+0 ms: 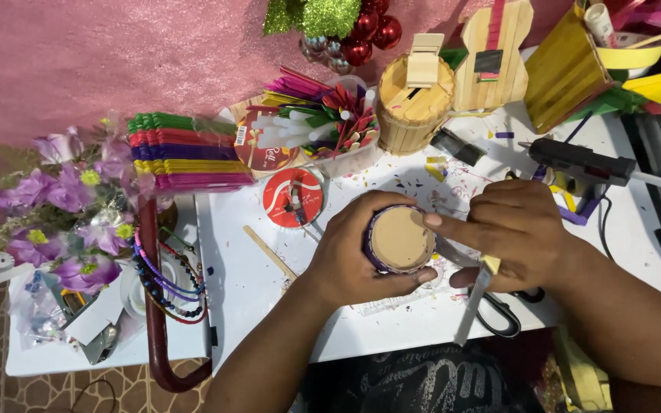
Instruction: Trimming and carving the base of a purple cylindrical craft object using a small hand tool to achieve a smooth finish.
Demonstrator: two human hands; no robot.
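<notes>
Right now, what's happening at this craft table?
A person holds a small round container with a purple rim in the left hand, its tan face turned up. The right hand presses its forefinger on the container's edge and also holds a flat strip that hangs down. Black scissors lie under the right wrist. A glue gun, bundles of coloured sticks and a stick-built barrel sit on the white table.

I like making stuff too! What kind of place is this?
Probably a home craft table. There are bundles of coloured craft sticks, a glue gun and a small stick-built barrel. The left hand holds a round cardboard-topped piece while the right hand presses its edge.
</notes>
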